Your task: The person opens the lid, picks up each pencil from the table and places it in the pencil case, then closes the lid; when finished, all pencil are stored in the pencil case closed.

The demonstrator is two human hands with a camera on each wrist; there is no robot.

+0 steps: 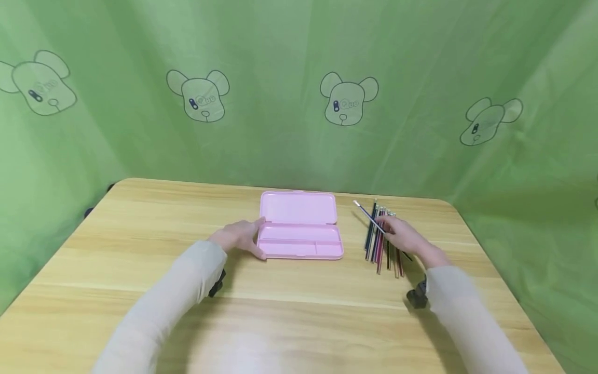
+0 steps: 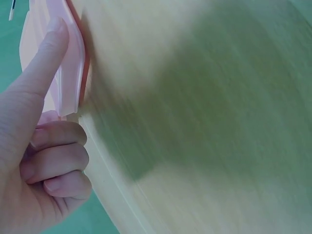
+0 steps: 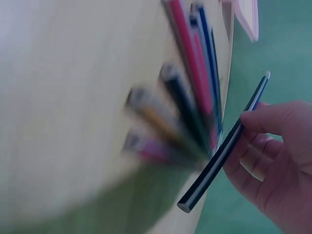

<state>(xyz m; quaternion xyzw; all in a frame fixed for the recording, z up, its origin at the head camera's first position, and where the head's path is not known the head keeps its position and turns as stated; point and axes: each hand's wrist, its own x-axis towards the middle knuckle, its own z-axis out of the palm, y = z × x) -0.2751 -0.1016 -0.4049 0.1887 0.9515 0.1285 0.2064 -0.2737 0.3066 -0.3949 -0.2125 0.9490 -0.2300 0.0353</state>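
A pink pencil case (image 1: pixel 299 249) lies unfolded on the table, its lid (image 1: pixel 299 208) tipped back and its divided tray bare. At its left end my left hand (image 1: pixel 240 236) grips the case; in the left wrist view the thumb (image 2: pixel 46 58) lies along the case's near side and the other fingers curl. My right hand (image 1: pixel 404 236) pinches a dark blue pencil (image 3: pixel 224 151) between thumb and fingers, lifted and slanted over a loose pile of pencils (image 1: pixel 379 244). Several of these, dark, pink and orange, fan out under that hand.
The wooden table (image 1: pixel 299 322) carries the case near its far edge, with the pencils to the right. A green curtain (image 1: pixel 280 150) with bear-head drawings hangs right behind and at both sides. Dark wrist cameras (image 1: pixel 418 296) sit under the sleeves.
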